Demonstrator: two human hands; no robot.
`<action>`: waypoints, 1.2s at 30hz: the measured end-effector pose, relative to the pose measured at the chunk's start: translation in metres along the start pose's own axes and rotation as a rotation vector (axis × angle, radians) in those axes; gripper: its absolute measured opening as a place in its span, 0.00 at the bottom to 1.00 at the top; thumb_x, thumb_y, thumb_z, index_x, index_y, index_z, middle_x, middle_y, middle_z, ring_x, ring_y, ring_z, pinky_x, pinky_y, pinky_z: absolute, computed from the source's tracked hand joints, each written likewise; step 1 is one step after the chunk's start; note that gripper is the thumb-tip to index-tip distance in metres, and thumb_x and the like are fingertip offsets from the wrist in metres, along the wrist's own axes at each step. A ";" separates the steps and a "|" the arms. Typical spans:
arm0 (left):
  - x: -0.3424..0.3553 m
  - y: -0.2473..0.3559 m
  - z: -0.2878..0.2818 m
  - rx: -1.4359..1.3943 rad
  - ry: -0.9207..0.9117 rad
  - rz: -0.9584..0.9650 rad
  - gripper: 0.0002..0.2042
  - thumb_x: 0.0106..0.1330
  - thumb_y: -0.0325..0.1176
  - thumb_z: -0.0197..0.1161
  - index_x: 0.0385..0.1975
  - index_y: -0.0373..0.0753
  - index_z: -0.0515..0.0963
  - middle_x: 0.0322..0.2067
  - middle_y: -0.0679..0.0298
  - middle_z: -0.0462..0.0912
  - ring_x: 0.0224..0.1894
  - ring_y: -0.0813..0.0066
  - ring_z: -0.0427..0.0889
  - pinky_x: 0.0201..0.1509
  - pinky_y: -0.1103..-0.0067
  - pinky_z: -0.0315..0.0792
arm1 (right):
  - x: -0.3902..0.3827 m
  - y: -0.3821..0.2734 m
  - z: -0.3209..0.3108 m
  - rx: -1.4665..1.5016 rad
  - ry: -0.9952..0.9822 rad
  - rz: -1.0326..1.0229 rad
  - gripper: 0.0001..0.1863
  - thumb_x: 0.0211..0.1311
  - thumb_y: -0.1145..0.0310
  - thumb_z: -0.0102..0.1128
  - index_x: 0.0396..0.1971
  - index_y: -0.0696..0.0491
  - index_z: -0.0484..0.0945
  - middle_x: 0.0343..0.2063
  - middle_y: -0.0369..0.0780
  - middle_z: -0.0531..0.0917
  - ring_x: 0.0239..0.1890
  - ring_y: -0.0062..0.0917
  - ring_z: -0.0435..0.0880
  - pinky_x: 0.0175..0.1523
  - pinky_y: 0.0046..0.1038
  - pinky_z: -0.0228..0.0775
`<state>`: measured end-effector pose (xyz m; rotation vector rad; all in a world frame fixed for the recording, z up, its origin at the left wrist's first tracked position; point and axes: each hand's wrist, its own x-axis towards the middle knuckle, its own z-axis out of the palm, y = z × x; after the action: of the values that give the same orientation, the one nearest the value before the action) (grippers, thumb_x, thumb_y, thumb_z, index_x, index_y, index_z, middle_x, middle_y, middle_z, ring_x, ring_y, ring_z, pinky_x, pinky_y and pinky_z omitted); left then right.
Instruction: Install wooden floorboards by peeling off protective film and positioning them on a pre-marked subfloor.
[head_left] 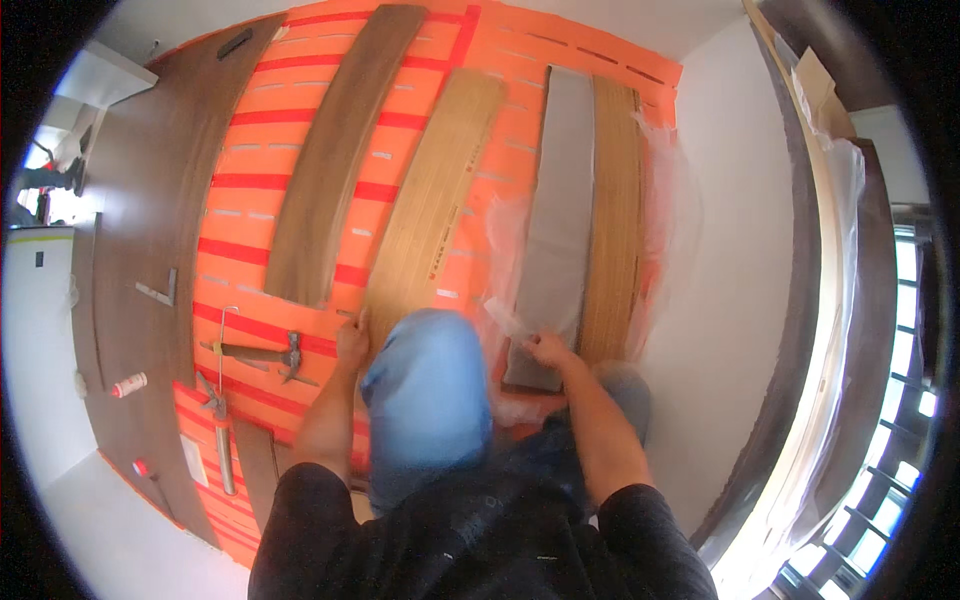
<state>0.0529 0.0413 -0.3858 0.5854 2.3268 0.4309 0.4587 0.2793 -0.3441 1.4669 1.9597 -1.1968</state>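
Observation:
My left hand (352, 338) grips the near end of a light wooden plank (440, 170), just left of my knee. My right hand (548, 348) is closed on clear plastic wrapping (505, 316) at the near end of a grey-covered bundle (558, 190). Another wooden plank (615, 200) lies along the bundle's right side, with loose plastic beside it. A darker plank (335, 160) lies farther left on the orange underlay (255, 190).
At left are laid dark flooring (130, 210), a hammer (291, 355), a caulking gun (224, 450), a square (158, 294) and a white tube (129, 385). A white wall (730, 260) and long wrapped pieces (840, 250) stand at right.

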 end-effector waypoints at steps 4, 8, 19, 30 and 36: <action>0.012 0.019 -0.023 0.283 -0.003 0.141 0.34 0.76 0.62 0.45 0.38 0.32 0.86 0.46 0.43 0.85 0.52 0.45 0.83 0.55 0.58 0.76 | -0.015 -0.046 -0.050 0.028 -0.098 -0.017 0.21 0.69 0.54 0.61 0.46 0.58 0.82 0.37 0.48 0.87 0.39 0.35 0.87 0.47 0.37 0.78; 0.031 0.085 -0.080 0.607 -0.080 0.067 0.27 0.76 0.54 0.50 0.39 0.34 0.86 0.49 0.46 0.84 0.53 0.46 0.82 0.59 0.58 0.76 | -0.025 -0.094 -0.130 0.116 0.197 -0.096 0.19 0.69 0.57 0.60 0.46 0.59 0.82 0.34 0.47 0.88 0.35 0.33 0.87 0.43 0.36 0.78; 0.265 0.308 -0.034 0.247 0.481 0.422 0.19 0.73 0.45 0.55 0.57 0.42 0.80 0.63 0.51 0.75 0.66 0.48 0.72 0.71 0.51 0.62 | 0.245 -0.288 -0.315 0.122 0.346 -0.427 0.20 0.74 0.62 0.51 0.57 0.57 0.77 0.50 0.54 0.83 0.53 0.51 0.83 0.59 0.45 0.74; 0.304 0.353 0.033 0.124 0.581 0.126 0.23 0.70 0.39 0.56 0.64 0.45 0.73 0.73 0.52 0.61 0.72 0.44 0.59 0.73 0.39 0.48 | 0.457 -0.367 -0.337 -0.204 0.461 -0.598 0.18 0.65 0.63 0.67 0.50 0.58 0.81 0.44 0.49 0.83 0.50 0.45 0.82 0.57 0.41 0.74; 0.310 0.361 0.024 0.134 0.588 0.108 0.23 0.69 0.38 0.55 0.64 0.44 0.73 0.73 0.50 0.61 0.72 0.43 0.59 0.73 0.39 0.47 | 0.474 -0.378 -0.348 -0.276 0.204 -0.493 0.17 0.62 0.63 0.68 0.46 0.57 0.83 0.43 0.49 0.84 0.49 0.44 0.83 0.57 0.41 0.75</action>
<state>-0.0306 0.5102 -0.4074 0.7252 2.9095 0.5579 -0.0028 0.8037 -0.3605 1.0303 2.6079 -0.9264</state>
